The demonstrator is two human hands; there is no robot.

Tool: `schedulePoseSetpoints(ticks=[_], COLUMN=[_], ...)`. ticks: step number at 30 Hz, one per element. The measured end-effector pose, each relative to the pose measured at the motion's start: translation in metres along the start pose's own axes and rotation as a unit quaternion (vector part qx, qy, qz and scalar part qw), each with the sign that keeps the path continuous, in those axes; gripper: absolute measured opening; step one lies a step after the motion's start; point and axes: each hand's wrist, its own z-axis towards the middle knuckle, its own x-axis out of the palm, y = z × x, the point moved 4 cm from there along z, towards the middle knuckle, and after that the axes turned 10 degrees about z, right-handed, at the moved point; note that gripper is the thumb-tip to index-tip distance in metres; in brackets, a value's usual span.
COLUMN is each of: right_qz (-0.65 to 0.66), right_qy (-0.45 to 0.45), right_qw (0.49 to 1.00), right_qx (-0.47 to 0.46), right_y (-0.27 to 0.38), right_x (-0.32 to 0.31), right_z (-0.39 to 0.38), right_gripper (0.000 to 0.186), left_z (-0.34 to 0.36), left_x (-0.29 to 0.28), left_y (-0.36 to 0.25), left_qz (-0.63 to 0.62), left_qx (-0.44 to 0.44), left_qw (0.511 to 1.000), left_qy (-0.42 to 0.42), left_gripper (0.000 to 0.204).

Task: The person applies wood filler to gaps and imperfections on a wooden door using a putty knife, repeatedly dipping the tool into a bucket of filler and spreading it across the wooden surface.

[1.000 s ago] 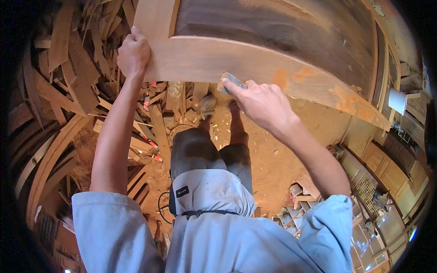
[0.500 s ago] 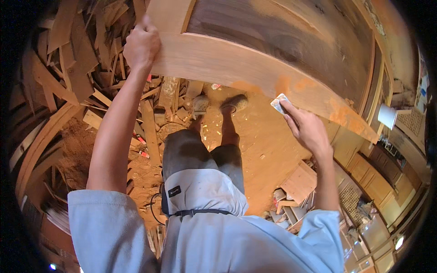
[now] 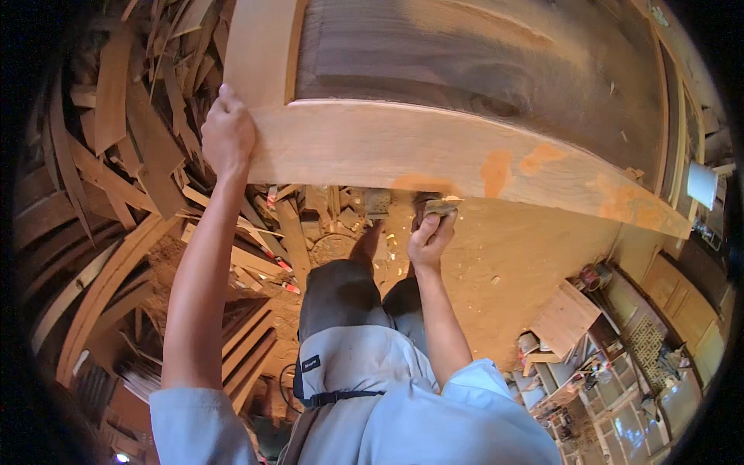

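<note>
Right hand (image 3: 428, 239), just right of frame centre: the fingers are curled shut around a small folded piece of tan sandpaper (image 3: 442, 205), which it presses up against the lower edge of the pale curved wooden rail (image 3: 434, 151) of a large door-like panel. The rail lies directly at 12 o'clock from this hand, touching the paper. Its long axis runs from about 9 o'clock to about 4 o'clock across the frame, bowed slightly, so any stroke along it would go sideways from the hand. The right forearm rises nearly straight from the lower edge, elbow low, wrist bent back toward the edge.

Left hand (image 3: 227, 136), at 10 o'clock from the right hand and well apart from it: it is closed over the left end of the same rail, near where it meets the upright pale stile (image 3: 260, 46), with the arm stretched long and almost straight. The right hand is the nearer one to the orange filler patches (image 3: 496, 172), which lie at its 2 o'clock along the rail.

Above the rail sits the dark brown wooden panel (image 3: 480, 62). Below, the person's grey trousers (image 3: 341, 302) and pale blue shirt fill the lower frame; a heap of wooden offcuts and strips (image 3: 124, 178) lies at 9 o'clock, and sawdust-covered floor (image 3: 527, 256) at 3 o'clock.
</note>
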Motion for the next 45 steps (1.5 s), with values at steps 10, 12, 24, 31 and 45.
schedulePoseSetpoints(ticks=[10, 12, 24, 31, 45], right_qz=[-0.038, -0.060, -0.136, -0.399, -0.403], right_qy=[-0.027, -0.018, 0.190, 0.395, 0.304], right_qw=[0.999, 0.996, 0.972, 0.820, 0.863], right_qx=[-0.027, -0.058, -0.017, -0.113, -0.004], right_y=[-0.058, -0.052, 0.078, 0.143, 0.146], right_x=[0.029, 0.026, -0.086, -0.095, -0.040], right_z=[0.011, 0.011, 0.015, 0.111, 0.061], right_gripper=[0.035, 0.032, 0.059, 0.048, 0.044], left_z=[0.007, 0.004, 0.000, -0.001, -0.001], left_x=[0.009, 0.009, 0.000, -0.003, -0.001], left_y=[0.001, -0.002, -0.001, 0.000, 0.001], left_qz=[-0.010, -0.012, 0.004, 0.001, 0.001], left_qx=[0.032, 0.029, 0.013, -0.004, -0.008], left_qw=[0.999, 0.999, 1.000, 1.000, 1.000], left_qy=[-0.027, -0.023, -0.010, -0.005, -0.004], left_gripper=[0.064, 0.064, 0.067, 0.067, 0.063])
